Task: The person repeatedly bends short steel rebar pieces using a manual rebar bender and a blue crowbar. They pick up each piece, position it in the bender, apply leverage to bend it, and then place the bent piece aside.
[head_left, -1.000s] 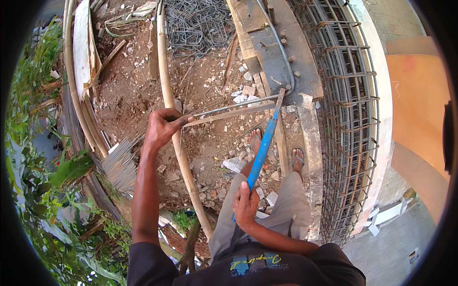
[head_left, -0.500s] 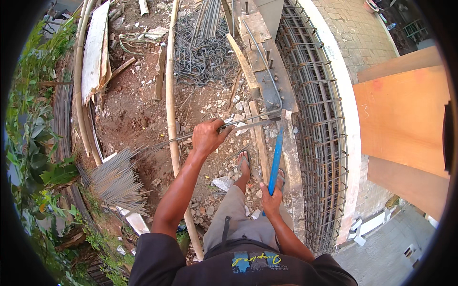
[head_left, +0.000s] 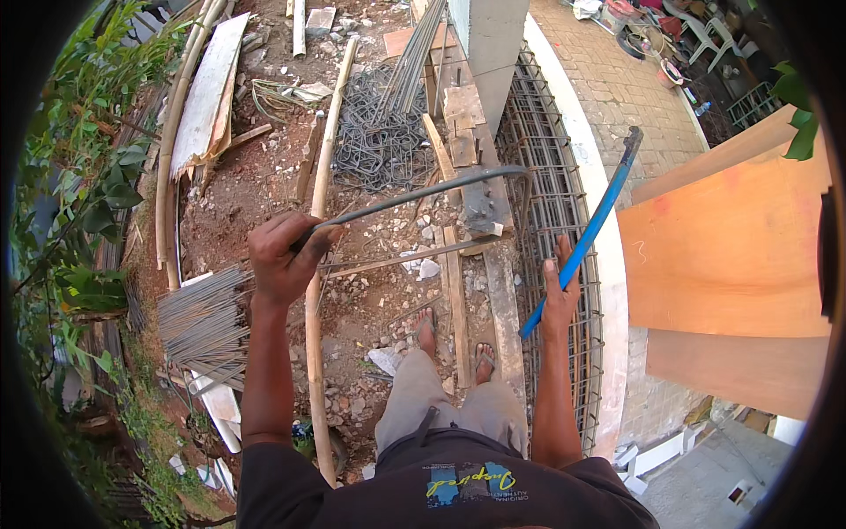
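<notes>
My left hand [head_left: 286, 260] is closed round a steel rebar [head_left: 414, 191], raised in front of me. The rebar's far end bends back in a hook on the right. Below it a thin, flat-looking bar [head_left: 419, 256] runs toward the bending board; whether my left hand also grips this one, I cannot tell. My right hand [head_left: 560, 298] holds a blue rebar bending bar [head_left: 592, 225], tilted up over the rebar cage, its dark notched head at the top. Between my hands lies the wooden bending board [head_left: 480, 172] with upright metal pegs.
A long rebar cage [head_left: 553, 167] lies along a white kerb [head_left: 608, 238]. A heap of bent stirrups [head_left: 379, 132] sits ahead, and a bundle of cut rods [head_left: 203, 322] at left. A bamboo pole [head_left: 317, 309] crosses the rubble. Orange plywood sheets [head_left: 714, 264] stand at right.
My left hand has drawn the rebar up and left, off the pegged board. My right hand has lifted the blue bending bar away from the board, up and right over the cage.
</notes>
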A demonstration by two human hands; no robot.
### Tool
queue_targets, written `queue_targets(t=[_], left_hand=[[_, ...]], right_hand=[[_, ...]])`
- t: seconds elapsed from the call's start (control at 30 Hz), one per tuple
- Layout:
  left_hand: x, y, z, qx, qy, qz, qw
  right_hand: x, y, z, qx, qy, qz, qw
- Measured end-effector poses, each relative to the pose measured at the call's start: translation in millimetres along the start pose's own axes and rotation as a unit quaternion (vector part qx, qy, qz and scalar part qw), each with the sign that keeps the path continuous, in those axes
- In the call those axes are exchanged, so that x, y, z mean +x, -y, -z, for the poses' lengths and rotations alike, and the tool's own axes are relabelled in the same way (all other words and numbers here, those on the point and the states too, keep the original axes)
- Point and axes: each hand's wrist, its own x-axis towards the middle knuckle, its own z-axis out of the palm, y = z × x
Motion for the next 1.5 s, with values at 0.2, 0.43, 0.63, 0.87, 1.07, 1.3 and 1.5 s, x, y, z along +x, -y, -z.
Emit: queue_targets(t=[0.2,0.43,0.63,0.87,1.07,1.3,1.5], left_hand=[[-2.3,68.9,-114.3,0.059,0.184,0.229,0.954],[-21.2,206.8,-238.4,0.06,0.28,0.216,0.933],[-11.4,244.7,-262.4,0.035,0.306,0.239,0.921],[24.6,278.8,-273.0,0.038,0.328,0.135,0.934],[3.3,275.3,-285.5,0.042,0.329,0.197,0.923],[5.1,278.1,-287.7,0.06,0.347,0.28,0.893],[10.1,267.1,-291.9,0.092,0.363,0.33,0.867]], right_hand=[[-41.7,-61.8,11.5,0.011,0.078,-0.221,0.972],[-50.5,-139.5,-41.0,-0.082,-0.016,-0.292,0.953],[-51.0,-161.7,-66.1,-0.151,-0.047,-0.304,0.939],[-54.8,-175.5,-74.9,-0.182,-0.065,-0.288,0.938],[-43.1,-141.6,-68.5,-0.177,-0.002,-0.291,0.94],[-9.0,-112.6,58.9,-0.322,0.149,-0.273,0.894],[82.9,-121.9,127.3,-0.455,0.233,-0.201,0.835]])
